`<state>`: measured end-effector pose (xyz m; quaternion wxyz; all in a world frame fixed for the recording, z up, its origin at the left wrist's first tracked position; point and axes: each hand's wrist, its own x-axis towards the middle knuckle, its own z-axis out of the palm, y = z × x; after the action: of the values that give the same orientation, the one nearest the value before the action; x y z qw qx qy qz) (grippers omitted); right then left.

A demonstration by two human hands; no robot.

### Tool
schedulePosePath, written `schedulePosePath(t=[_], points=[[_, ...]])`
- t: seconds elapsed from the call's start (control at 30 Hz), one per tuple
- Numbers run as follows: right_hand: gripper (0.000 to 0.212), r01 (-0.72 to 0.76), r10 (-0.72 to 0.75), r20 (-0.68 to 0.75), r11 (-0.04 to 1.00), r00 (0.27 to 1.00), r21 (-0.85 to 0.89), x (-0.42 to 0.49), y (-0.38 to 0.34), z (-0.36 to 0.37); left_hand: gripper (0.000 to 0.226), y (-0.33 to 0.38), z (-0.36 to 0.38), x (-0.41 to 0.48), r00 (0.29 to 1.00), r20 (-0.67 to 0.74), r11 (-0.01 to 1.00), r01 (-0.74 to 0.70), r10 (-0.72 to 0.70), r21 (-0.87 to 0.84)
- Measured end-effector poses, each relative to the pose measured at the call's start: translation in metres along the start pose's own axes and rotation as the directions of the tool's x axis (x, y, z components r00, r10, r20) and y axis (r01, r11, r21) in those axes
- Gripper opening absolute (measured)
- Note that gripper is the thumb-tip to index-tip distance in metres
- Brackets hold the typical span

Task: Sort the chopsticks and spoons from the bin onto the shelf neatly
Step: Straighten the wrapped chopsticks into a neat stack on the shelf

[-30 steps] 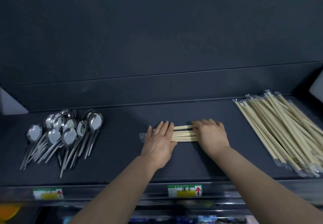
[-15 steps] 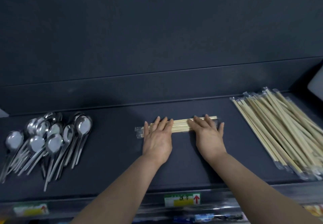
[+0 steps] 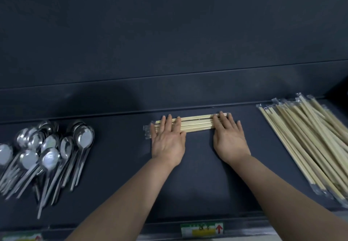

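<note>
A small row of wrapped wooden chopsticks [image 3: 196,123] lies sideways in the middle of the dark shelf [image 3: 199,175], near its back wall. My left hand [image 3: 168,140] lies flat with its fingers spread over the row's left end. My right hand [image 3: 229,140] lies flat on the right end, fingers apart. Neither hand closes around anything. A pile of metal spoons [image 3: 45,150] lies at the left of the shelf. A big heap of wrapped chopsticks [image 3: 310,146] lies at the right, angled toward the front edge.
The shelf's front rail carries a green and yellow label with a red arrow [image 3: 202,229], and a second label [image 3: 20,238] at the far left. A dark back panel [image 3: 169,43] rises behind the shelf. The bin is out of view.
Both hands slid the chopstick row away from me toward the back wall and have spread further apart along it. The view has shifted right, so the spoons sit further left.
</note>
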<state>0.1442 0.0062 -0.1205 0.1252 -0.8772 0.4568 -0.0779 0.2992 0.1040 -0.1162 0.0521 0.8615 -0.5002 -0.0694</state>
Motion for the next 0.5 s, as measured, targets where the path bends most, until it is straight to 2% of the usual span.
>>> schedulePosePath(t=[0.13,0.27,0.5], points=[[0.059,0.011,-0.012,-0.052,1.0,0.999,-0.015,-0.004,-0.001,0.0,0.064,0.003,-0.003,0.005,0.999,0.046,1.0,-0.013,0.011,0.026],[0.055,0.063,-0.063,-0.081,0.998,0.995,0.001,-0.005,-0.001,0.002,0.075,0.01,0.001,0.0,0.991,0.101,0.995,-0.095,0.092,0.031],[0.047,0.113,-0.104,-0.12,0.991,0.987,0.066,-0.018,0.008,-0.009,0.077,0.002,-0.008,0.018,0.978,0.163,0.988,-0.141,0.13,0.058]])
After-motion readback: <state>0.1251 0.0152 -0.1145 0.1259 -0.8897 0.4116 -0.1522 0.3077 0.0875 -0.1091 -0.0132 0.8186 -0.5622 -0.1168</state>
